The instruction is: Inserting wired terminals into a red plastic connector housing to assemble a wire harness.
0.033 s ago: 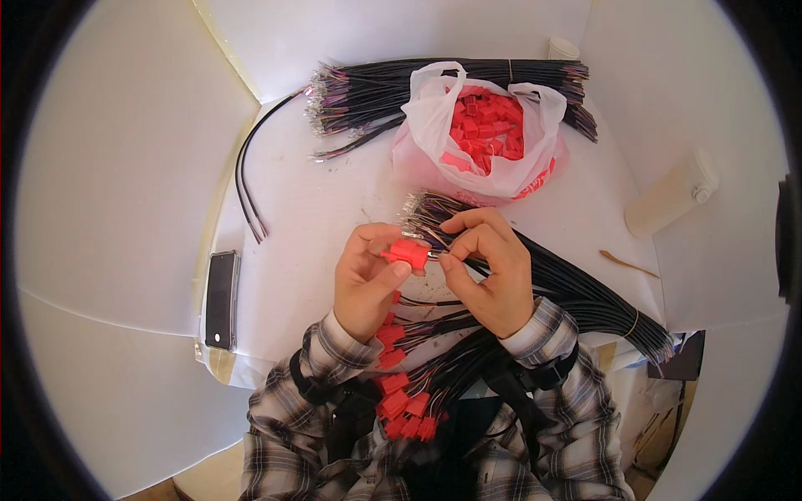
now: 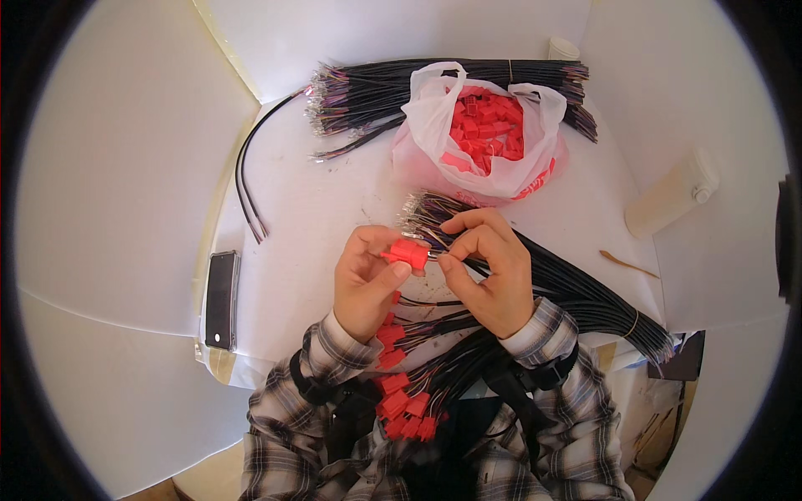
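Note:
Between the thumb and fingers of my left hand (image 2: 368, 280) is a red plastic connector housing (image 2: 408, 253), lying sideways. My right hand (image 2: 493, 271) pinches a thin wire (image 2: 438, 254) at the housing's right end. Whether the wire's tip is inside the housing is too small to tell. Just beyond my fingers lie the stripped, metal-tipped ends of a bundle of black cables (image 2: 576, 280), which runs off to the right under my right wrist. Below my hands, several cables with red connectors (image 2: 394, 406) on their ends rest toward my lap.
A white plastic bag (image 2: 426, 159) full of red housings (image 2: 486, 129) stands at the back, before another black cable bundle (image 2: 376, 96). One cable (image 2: 242, 167) curves at the left, above a phone (image 2: 221, 301). A cream bottle (image 2: 672, 194) and a brown strip (image 2: 628, 264) are at the right.

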The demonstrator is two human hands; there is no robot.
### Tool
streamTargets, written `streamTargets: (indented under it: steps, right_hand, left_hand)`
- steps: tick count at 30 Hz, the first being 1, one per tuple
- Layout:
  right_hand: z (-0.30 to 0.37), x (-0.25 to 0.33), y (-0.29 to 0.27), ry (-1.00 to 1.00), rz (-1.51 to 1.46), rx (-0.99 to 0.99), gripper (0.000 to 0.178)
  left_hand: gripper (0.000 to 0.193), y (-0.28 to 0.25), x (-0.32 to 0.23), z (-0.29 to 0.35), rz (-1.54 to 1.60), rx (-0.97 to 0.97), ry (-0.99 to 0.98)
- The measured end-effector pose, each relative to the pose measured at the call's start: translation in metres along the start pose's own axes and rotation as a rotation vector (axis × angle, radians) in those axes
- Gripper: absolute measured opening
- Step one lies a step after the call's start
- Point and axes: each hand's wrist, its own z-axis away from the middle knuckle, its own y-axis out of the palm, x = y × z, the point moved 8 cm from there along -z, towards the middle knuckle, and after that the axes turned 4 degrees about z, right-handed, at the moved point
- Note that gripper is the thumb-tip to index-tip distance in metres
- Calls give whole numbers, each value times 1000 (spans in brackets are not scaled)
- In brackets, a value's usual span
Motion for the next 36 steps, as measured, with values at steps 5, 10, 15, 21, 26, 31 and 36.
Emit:
streamTargets:
  steps: [5,10,15,21,26,31,36]
  right_hand:
    - [2,-1,-2,18,-18,-2,13]
    - [2,3,-2,-20,29,-12,13]
    - [2,8,-4,-93,104,-19,13]
    - [2,9,-3,-78,73,-7,13]
    - [3,9,-7,-121,69,-52,16]
    - [2,9,-4,-151,85,-37,18]
    - [2,7,-2,-120,89,-15,17]
  left_hand:
    - [26,-2,0,1,-44,-34,12]
    - [26,-8,1,1,-12,-63,0]
    - [25,-7,8,0,88,-32,-62]
    - [25,-6,5,1,80,-12,-46]
    - [26,-8,8,1,76,-16,-32]
    - [26,-8,8,3,9,-7,-53]
    - [27,-9,7,2,5,-29,-21]
